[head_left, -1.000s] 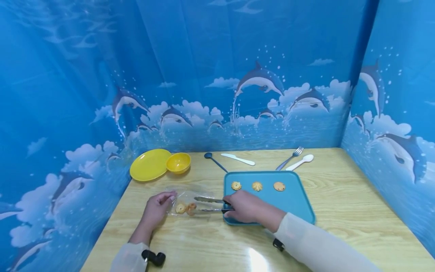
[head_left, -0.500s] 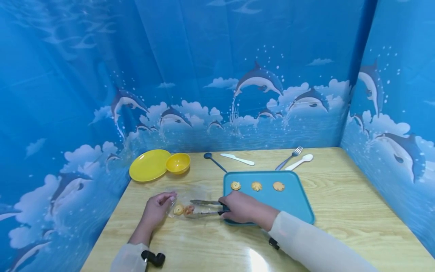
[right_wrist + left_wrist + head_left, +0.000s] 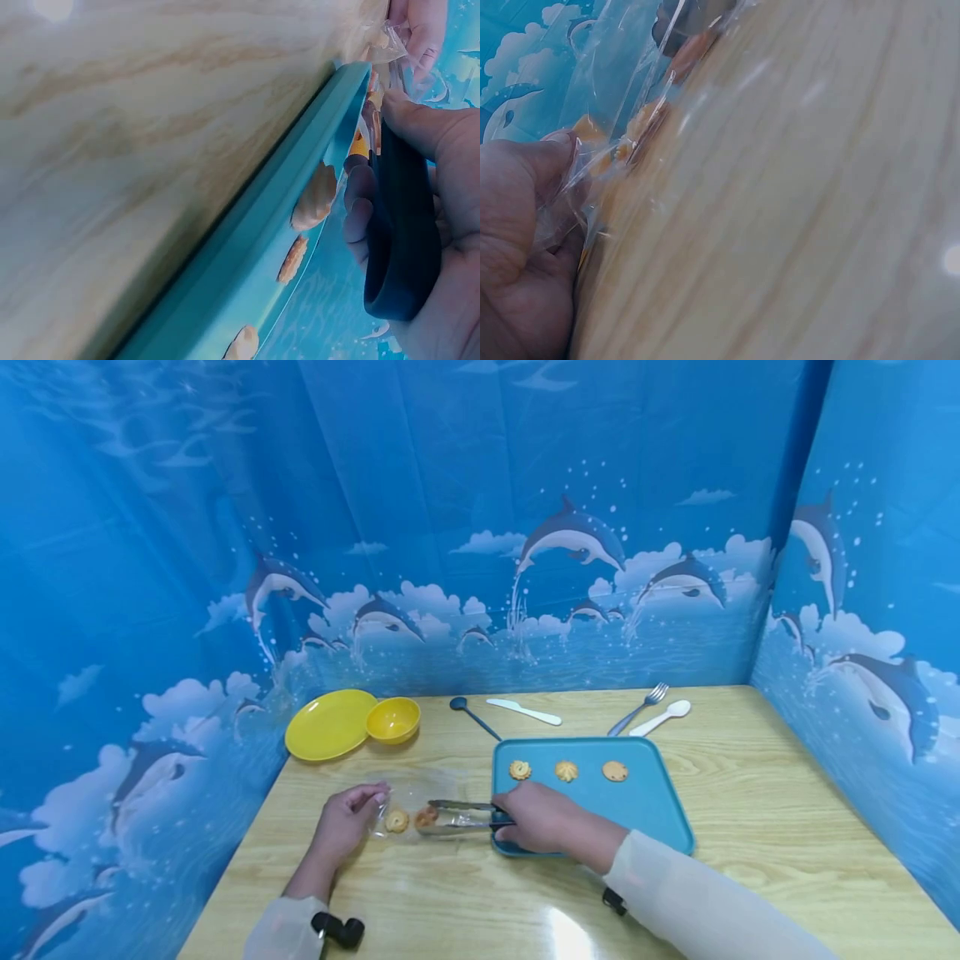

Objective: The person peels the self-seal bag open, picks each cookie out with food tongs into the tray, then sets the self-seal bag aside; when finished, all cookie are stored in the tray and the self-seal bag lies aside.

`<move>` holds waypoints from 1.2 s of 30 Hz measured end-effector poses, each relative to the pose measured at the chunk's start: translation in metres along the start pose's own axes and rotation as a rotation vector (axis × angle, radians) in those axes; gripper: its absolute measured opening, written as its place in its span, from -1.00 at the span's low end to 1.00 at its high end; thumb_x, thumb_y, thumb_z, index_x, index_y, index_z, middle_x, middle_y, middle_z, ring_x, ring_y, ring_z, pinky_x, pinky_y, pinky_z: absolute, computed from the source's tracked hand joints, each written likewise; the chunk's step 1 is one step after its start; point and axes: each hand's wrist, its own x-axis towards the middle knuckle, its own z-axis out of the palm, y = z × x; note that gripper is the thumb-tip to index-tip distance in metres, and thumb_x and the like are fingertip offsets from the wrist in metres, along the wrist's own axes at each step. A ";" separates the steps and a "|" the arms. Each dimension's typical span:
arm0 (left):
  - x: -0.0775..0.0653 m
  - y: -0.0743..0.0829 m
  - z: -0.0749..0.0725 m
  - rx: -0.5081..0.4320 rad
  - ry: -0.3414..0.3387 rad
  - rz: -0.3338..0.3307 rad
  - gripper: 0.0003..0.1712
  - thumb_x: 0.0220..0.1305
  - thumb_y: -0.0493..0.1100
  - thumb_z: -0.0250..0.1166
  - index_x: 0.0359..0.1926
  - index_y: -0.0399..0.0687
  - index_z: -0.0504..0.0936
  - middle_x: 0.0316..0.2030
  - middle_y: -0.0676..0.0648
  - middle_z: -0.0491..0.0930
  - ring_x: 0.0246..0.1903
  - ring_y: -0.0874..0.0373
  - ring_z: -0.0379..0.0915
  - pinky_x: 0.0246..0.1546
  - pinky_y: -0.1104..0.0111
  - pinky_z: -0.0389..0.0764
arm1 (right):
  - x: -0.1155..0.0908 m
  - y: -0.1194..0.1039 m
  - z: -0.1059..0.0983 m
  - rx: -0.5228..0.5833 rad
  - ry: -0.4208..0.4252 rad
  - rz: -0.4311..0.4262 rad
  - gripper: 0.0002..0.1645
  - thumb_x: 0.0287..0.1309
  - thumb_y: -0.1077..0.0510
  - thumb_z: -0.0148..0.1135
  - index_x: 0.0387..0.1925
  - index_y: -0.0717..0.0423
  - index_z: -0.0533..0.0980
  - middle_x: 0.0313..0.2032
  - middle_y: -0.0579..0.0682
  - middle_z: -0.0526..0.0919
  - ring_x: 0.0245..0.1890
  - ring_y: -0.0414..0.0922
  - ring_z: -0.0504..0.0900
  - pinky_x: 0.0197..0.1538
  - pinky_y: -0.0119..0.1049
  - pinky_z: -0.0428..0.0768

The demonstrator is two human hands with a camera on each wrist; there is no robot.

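Note:
A clear plastic bag lies on the table, its left edge pinched between the thumb and fingers of my left hand. Inside are a pale round cookie and a browner one. My right hand, above the tray's left side, grips metal tongs by their black handle. The tong arms reach left into the bag, tips spread at the brown cookie; whether they touch it I cannot tell. In the left wrist view, crinkled film hides part of the cookies.
A teal tray carries three cookies in a row along its far side. Behind it lie a dark spoon, a white knife, a fork and a white spoon. A yellow plate and bowl stand back left.
The right hand and tongs went slightly left, then back right. The brown cookie shifted a little right, farther from the pale one. The left hand has stayed on the bag's edge.

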 end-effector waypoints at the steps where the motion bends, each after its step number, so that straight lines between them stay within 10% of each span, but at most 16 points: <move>1: 0.000 0.000 0.000 0.000 0.000 -0.002 -0.76 0.44 0.04 0.29 0.02 0.13 0.72 0.20 0.03 0.66 0.33 0.01 0.48 0.44 0.02 0.41 | -0.001 0.001 0.000 0.008 0.004 -0.001 -0.46 0.31 -0.21 0.32 0.15 0.01 0.58 -0.46 -0.25 0.58 -0.50 -0.31 0.47 -0.47 -0.38 0.49; 7: 0.000 -0.001 -0.001 -0.009 -0.001 0.010 -0.74 0.43 0.05 0.30 0.03 0.11 0.72 0.21 0.01 0.66 0.34 0.00 0.47 0.45 0.01 0.41 | -0.011 0.011 -0.001 0.055 0.036 -0.028 -0.49 0.31 -0.20 0.33 0.11 0.01 0.57 -0.53 -0.29 0.51 -0.59 -0.32 0.42 -0.54 -0.39 0.46; 17: 0.000 -0.002 0.000 0.000 -0.006 -0.016 -0.77 0.46 0.04 0.27 0.04 0.18 0.70 0.22 0.05 0.65 0.35 0.01 0.45 0.44 -0.02 0.41 | -0.044 0.034 -0.007 0.045 0.079 0.011 -0.29 0.32 -0.20 0.31 0.33 0.12 0.48 0.03 -0.01 0.76 -0.17 -0.20 0.73 0.02 -0.16 0.75; 24: 0.000 0.001 0.000 0.002 -0.013 -0.013 -0.76 0.46 0.05 0.27 0.04 0.17 0.70 0.22 0.06 0.65 0.36 0.02 0.44 0.45 -0.01 0.39 | -0.096 0.071 -0.016 0.110 0.094 0.108 -0.31 0.32 -0.14 0.33 0.32 0.18 0.49 -0.29 -0.14 0.72 -0.48 -0.28 0.53 -0.42 -0.33 0.48; 36: -0.001 -0.001 0.000 0.028 -0.007 -0.020 -0.72 0.47 0.11 0.25 0.06 0.18 0.70 0.24 0.05 0.63 0.36 -0.02 0.44 0.41 -0.05 0.43 | -0.170 0.121 -0.024 0.151 0.099 0.160 -0.34 0.30 -0.14 0.34 0.26 0.19 0.51 -0.47 -0.34 0.53 -0.54 -0.38 0.36 -0.47 -0.43 0.32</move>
